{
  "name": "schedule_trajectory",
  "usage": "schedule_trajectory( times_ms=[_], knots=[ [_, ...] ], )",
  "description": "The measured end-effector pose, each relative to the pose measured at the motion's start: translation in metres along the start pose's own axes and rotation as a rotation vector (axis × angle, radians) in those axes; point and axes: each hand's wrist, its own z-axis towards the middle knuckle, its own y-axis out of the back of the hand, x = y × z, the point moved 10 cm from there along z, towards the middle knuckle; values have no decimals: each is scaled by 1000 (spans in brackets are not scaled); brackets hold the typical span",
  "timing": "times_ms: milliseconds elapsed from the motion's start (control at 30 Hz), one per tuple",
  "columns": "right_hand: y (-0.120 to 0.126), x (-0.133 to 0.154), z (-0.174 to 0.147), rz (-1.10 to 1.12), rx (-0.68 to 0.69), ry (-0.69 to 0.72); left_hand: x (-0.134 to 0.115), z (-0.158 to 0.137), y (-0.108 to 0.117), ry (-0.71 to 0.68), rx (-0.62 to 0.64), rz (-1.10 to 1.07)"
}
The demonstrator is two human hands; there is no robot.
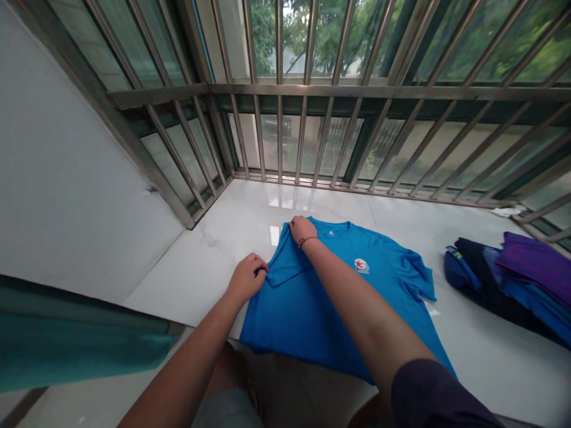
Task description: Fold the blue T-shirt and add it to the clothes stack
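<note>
A blue T-shirt (285, 315) lies spread on the white marble ledge, its neckline towards the window and its lower edge over the ledge's near side. A round white badge with a red star (361, 266) sits on its chest. At the shirt's left side, my left hand (250, 273) pinches the fabric by the sleeve. My right hand (302, 229) reaches across and grips the shoulder beside the collar, fingers closed on the cloth. The sleeve on the left is folded inward over the body. On the right, the other sleeve (419, 273) lies rumpled outward.
Folded clothes (513, 279) in purple, blue and black are heaped on the right of the ledge (200, 279). Metal window bars (303, 137) close off the back and left. A teal curtain (80, 345) hangs at lower left, below a white wall (80, 166).
</note>
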Motion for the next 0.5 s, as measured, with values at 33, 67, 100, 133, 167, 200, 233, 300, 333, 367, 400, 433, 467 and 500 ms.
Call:
schedule_trajectory(
  times_ms=[33,67,100,133,167,200,233,300,333,367,400,433,467,500],
  knots=[
    [3,6,-7,-4,-15,21,-1,0,1,1,-1,-2],
    [6,13,-16,-8,-28,48,-2,0,1,-1,-3,1],
    [7,21,-29,-10,-34,79,-4,1,2,-5,-6,10],
    [7,29,-45,-14,-32,121,-5,1,3,-10,-9,23],
    [6,37,-64,-22,-19,173,-5,1,3,-17,-11,38],
    [3,44,-86,-31,0,230,-5,1,4,-22,-11,50],
    [-1,50,-109,-46,25,300,-5,2,3,-28,-9,58],
    [-8,48,-154,-60,62,393,-3,2,2,-36,-1,64],
    [-8,39,-173,-60,67,405,-1,2,1,-37,1,68],
    [-5,22,-187,-62,60,386,0,2,0,-34,2,73],
    [1,-1,-197,-73,43,339,2,2,-1,-31,2,82],
    [10,-30,-204,-96,18,266,4,2,-2,-30,2,93],
    [21,-65,-209,-132,-15,169,5,3,-2,-31,4,106],
    [35,-103,-212,-177,-52,49,5,3,-3,-33,8,118]
  ],
)
